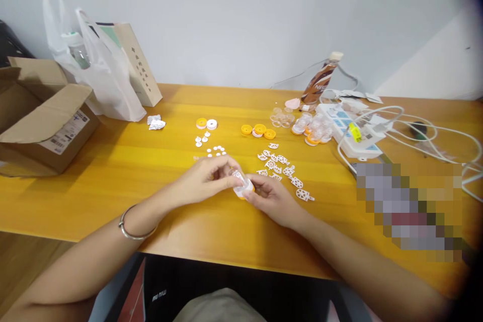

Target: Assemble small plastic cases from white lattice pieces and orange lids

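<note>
The left hand (211, 178) is pinching the clear top of the small capsule (242, 190), thumb against fingers, while the right hand (277, 201) clamps its orange-edged base, thumb on the near side! Flat white cutouts (304, 194) lie scattered to the capsule's right and beyond, out across the table (211, 231). Past it to the left, little white discs (198, 144); nearly straight past it, orange caps (269, 134). Farther off to its right, heaped finished-looking capsules (302, 126) beside a power strip (341, 131), clear cups (276, 124), and farthest, a brown bottle (315, 88).
</note>
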{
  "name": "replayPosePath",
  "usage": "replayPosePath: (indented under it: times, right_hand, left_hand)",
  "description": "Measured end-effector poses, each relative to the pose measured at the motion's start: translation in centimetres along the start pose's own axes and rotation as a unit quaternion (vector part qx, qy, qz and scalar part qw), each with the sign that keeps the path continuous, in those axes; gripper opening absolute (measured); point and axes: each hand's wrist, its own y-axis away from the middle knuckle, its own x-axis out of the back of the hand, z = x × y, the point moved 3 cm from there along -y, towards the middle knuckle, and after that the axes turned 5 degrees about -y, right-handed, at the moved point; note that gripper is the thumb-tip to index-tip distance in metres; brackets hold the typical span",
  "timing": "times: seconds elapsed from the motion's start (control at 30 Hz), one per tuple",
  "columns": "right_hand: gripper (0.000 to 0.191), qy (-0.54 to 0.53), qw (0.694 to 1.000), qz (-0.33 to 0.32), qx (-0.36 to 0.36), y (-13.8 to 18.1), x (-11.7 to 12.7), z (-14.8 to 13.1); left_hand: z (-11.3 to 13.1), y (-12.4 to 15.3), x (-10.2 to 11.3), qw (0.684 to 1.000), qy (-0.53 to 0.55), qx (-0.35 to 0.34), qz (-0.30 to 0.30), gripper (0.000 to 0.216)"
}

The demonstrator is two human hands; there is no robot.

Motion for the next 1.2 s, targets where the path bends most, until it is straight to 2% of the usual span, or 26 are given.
replayPosePath:
  times: [0.07, 0.17, 0.23, 0.3, 0.37, 0.43, 0.5, 0.63, 0.73, 0.8, 0.87, 0.93, 1.0, 1.07, 1.13, 1.2]
  right_hand:
    - [0.023, -0.002, 1.0, -0.009, 0.0, 0.1, -0.2, 0.1]
    - [0.028, -0.118, 0.992, -0.028, -0.029, 0.1, -0.5, 0.7]
    - [0.03, -0.17, 0.985, -0.011, -0.04, 0.1, -0.5, 0.9]
    - [0.029, -0.138, 0.99, 0.012, -0.028, 0.0, -0.3, 0.8]
    - [0.026, -0.046, 0.999, 0.025, -0.003, 0.1, -0.2, 0.4]
    - [0.024, 0.028, 0.999, 0.024, 0.016, 0.2, -0.3, 0.0]
    - [0.026, 0.036, 0.999, 0.01, 0.022, 0.3, -0.6, -0.1]
    - [0.029, -0.097, 0.995, -0.034, -0.013, 0.2, -1.4, 0.9]
    - [0.028, -0.178, 0.983, -0.04, -0.034, 0.0, -1.6, 1.5]
    - [0.029, -0.134, 0.991, -0.02, -0.014, -0.1, -1.2, 1.3]
    - [0.028, -0.025, 0.999, 0.01, 0.022, 0.1, -0.7, 0.7]
    - [0.026, 0.078, 0.995, 0.029, 0.049, 0.4, -0.4, 0.2]
    - [0.026, 0.117, 0.991, 0.036, 0.054, 0.6, -0.5, 0.0]
    - [0.027, 0.075, 0.996, 0.038, 0.037, 0.6, -0.8, 0.2]
    - [0.027, -0.039, 0.999, 0.03, 0.008, 0.4, -1.3, 0.4]
    - [0.026, -0.174, 0.984, 0.015, -0.022, 0.1, -1.9, 0.3]
  left_hand:
    - [0.2, 0.0, -0.2, 1.0, -0.02, 0.002, -0.008, 0.021]
    - [0.8, 0.1, -0.3, 0.997, 0.038, -0.053, -0.049, 0.022]
    - [0.9, 0.2, -0.2, 0.992, 0.06, -0.084, -0.067, 0.025]
    - [0.8, 0.2, -0.2, 0.994, 0.036, -0.082, -0.056, 0.034]
    - [0.4, 0.2, -0.2, 0.999, -0.007, -0.052, -0.015, 0.036]
    - [0.2, 0.1, -0.2, 0.999, -0.035, -0.024, 0.015, 0.029]
    - [0.3, 0.0, -0.3, 0.999, -0.038, -0.026, 0.014, 0.02]
    - [0.9, 0.0, -0.1, 0.997, 0.032, -0.07, -0.027, 0.017]
    - [1.0, 0.0, -0.1, 0.99, 0.099, -0.075, -0.06, 0.022]
    - [0.8, 0.0, -0.1, 0.993, 0.093, -0.061, -0.049, 0.03]
    - [0.5, -0.1, -0.1, 0.999, 0.034, -0.037, -0.002, 0.033]
    - [0.1, -0.2, -0.1, 0.999, -0.021, -0.008, 0.033, 0.029]
    - [-0.2, -0.3, -0.3, 0.999, -0.019, 0.013, 0.029, 0.024]
    - [-0.3, -0.5, -0.5, 0.999, 0.022, 0.016, 0.02, 0.024]
    - [-0.1, -0.7, -0.6, 0.998, 0.065, 0.001, 0.017, 0.024]
    - [0.3, -0.8, -0.5, 0.995, 0.098, -0.024, 0.016, 0.024]
